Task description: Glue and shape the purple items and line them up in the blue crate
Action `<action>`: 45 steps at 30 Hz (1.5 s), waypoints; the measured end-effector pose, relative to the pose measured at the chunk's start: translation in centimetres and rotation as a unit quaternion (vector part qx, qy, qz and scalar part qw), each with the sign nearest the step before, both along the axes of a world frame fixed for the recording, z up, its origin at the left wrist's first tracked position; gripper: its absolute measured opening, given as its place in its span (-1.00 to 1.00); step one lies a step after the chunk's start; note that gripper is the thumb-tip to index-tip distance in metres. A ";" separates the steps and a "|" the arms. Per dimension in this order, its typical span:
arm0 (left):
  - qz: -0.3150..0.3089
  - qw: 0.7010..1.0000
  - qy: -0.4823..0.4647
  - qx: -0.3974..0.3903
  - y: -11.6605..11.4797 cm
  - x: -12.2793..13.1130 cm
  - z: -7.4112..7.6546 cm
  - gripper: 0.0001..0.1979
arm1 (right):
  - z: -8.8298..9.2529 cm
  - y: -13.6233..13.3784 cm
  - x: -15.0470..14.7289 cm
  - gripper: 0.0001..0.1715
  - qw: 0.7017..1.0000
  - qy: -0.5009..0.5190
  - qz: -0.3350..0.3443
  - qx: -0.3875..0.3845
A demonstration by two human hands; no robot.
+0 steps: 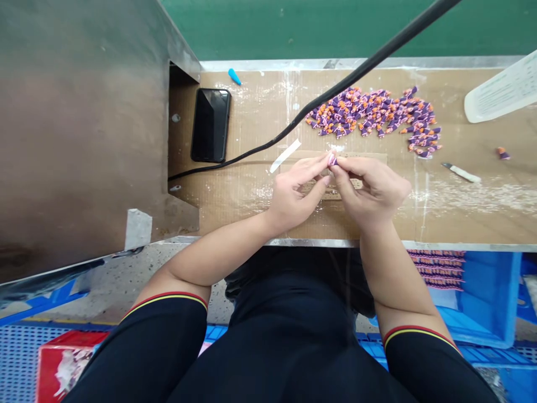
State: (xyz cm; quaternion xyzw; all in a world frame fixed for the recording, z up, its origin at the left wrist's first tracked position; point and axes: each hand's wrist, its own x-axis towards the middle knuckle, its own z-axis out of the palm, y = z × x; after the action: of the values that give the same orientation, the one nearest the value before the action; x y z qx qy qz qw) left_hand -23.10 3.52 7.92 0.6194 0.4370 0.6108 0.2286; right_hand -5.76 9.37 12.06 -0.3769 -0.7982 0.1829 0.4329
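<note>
Between the fingertips of both hands is a small purple and pink figurine [333,160], mostly covered by the fingers. My left hand [300,190] closes on it from the left, and my right hand [369,187] pinches it from the right. Both hands are just above a flat cardboard piece [377,158] on the bench. Beyond them lies a pile of small purple, orange and pink figurines [373,112]. A white strip [285,156] lies left of my left hand. To the right of my right hand is a small knife with a pale handle [462,172].
A black cable [319,101] crosses above the bench. A phone [211,124] and a blue cap-like piece [234,76] lie left, beside a large metal housing [84,123]. At right are a white bottle [499,92] and a lone figurine [503,153]. Below stands a blue crate [490,302].
</note>
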 end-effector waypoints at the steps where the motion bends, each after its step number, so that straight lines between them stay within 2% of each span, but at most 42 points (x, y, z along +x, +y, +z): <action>1: 0.002 1.000 0.007 0.003 0.0 -0.1 0.0 -0.55 | 0.0 0.0 0.0 -0.84 1.000 0.001 -0.003 0.005; 12: -0.005 0.998 0.030 0.049 0.1 -0.6 0.5 -0.47 | -0.1 0.0 0.2 -0.86 0.999 -0.005 0.013 0.048; 23: 0.002 1.000 0.004 0.014 0.0 -0.4 0.2 -0.54 | 0.1 -0.1 -0.2 -0.78 0.998 -0.040 -0.020 0.043; 32: 0.022 1.000 0.009 -0.020 -0.2 -0.1 0.5 -0.61 | 0.0 0.0 0.1 -0.80 0.999 -0.040 -0.007 0.026; 45: 0.000 1.000 -0.031 0.003 0.3 0.2 0.3 -0.57 | -0.2 0.1 -0.2 -0.78 0.999 -0.018 -0.020 0.044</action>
State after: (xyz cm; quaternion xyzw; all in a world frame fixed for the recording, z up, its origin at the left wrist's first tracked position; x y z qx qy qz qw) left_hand -22.86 3.78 8.22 0.6007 0.4282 0.6309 0.2402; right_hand -5.96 9.43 11.83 -0.3763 -0.8054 0.1325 0.4385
